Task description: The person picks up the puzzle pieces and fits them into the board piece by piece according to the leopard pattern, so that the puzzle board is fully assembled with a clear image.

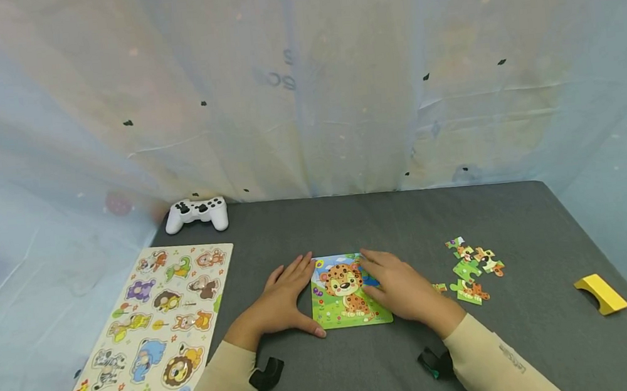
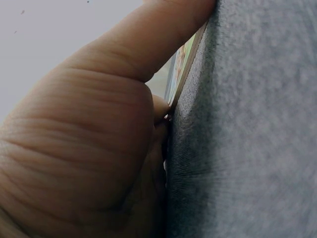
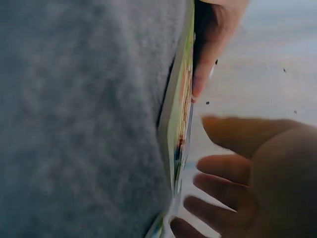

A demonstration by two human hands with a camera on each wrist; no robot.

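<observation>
A small square puzzle (image 1: 343, 311) with a cartoon leopard on a green and blue ground lies flat on the grey table, between the two hands. My left hand (image 1: 279, 304) lies along its left side, thumb spread toward the lower left corner and fingertips at the upper left one. In the left wrist view, the thumb partly covers the puzzle's edge (image 2: 185, 69). Over the right side of the puzzle is my right hand (image 1: 404, 287), its fingers extended and hiding part of the picture. The right wrist view has these fingers (image 3: 223, 191) spread beside the puzzle's face (image 3: 179, 129), gripping nothing.
Several loose puzzle pieces (image 1: 468, 270) lie right of the right hand, one partly behind its wrist. A yellow arched block (image 1: 603, 293) sits farther right. On the left are a large animal peg board (image 1: 176, 278) and, behind it, a white game controller (image 1: 197, 213).
</observation>
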